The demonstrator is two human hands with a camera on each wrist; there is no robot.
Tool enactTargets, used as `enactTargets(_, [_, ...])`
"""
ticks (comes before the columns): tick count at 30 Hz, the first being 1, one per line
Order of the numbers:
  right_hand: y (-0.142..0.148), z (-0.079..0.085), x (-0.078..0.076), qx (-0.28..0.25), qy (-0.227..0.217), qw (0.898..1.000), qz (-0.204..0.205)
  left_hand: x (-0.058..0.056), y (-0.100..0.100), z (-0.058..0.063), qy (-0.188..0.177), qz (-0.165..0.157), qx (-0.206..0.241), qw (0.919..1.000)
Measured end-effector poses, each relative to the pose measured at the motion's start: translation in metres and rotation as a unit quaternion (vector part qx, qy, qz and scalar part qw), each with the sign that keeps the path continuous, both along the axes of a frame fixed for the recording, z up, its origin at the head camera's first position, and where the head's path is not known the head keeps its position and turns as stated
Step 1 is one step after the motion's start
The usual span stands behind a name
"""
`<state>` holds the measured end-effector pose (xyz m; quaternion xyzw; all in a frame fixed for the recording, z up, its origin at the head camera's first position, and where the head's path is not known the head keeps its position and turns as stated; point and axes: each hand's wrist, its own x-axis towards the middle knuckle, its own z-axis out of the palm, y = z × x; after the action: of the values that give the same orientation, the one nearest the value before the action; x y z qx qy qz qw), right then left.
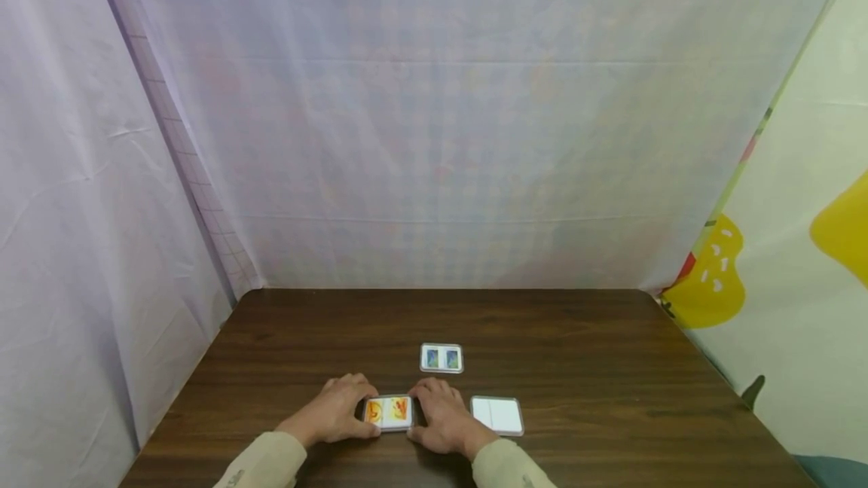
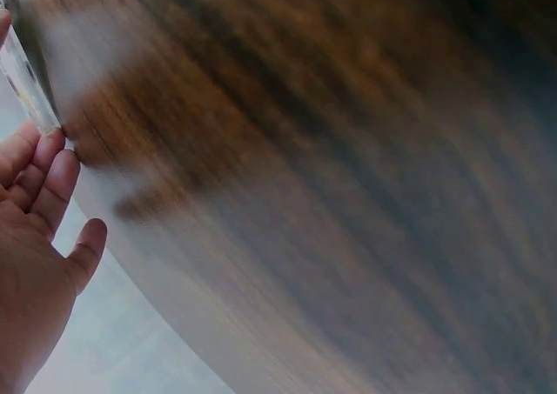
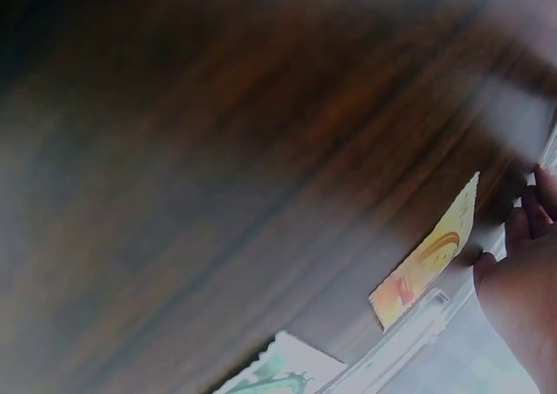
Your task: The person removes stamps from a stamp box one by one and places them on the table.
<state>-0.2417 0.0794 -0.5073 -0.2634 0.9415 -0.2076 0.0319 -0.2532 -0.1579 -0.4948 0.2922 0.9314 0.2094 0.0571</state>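
Your left hand (image 1: 339, 408) pinches the left end of the orange-stamp case (image 1: 388, 413) between thumb and fingers; your right hand (image 1: 444, 416) pinches its right end likewise. Whether the orange-stamp case sits flat on the wood-grain table (image 1: 597, 367) or slightly raised, I can't tell. Beyond it, a little rightward, lies the blue-stamp case (image 1: 441, 358); to its right, past your right hand, the white-insert case (image 1: 497, 416). For a sound hold, I'd match the pressure at both ends and put your fingertips on the rim, since uneven squeezing could shift its contents.
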Motion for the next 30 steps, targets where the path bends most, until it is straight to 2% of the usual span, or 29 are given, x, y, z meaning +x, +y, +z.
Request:
enactTargets(12, [-0.0048,0.0031,0.0043,0.0,0.001,1.0,-0.017,-0.0036,-0.0003,-0.0005,0.011,-0.019,-0.003,0.9998])
enactTargets(23, [-0.0047,-0.0028,0.0004,-0.002,0.004,1.0,-0.016,-0.0026,0.0011,-0.0037,0.012,-0.015,-0.003,0.9998])
enactTargets(30, [-0.0059,0.0014,0.001,-0.016,-0.014,0.999,-0.024,-0.0033,-0.0003,-0.0037,0.009,-0.021,0.008,0.9997])
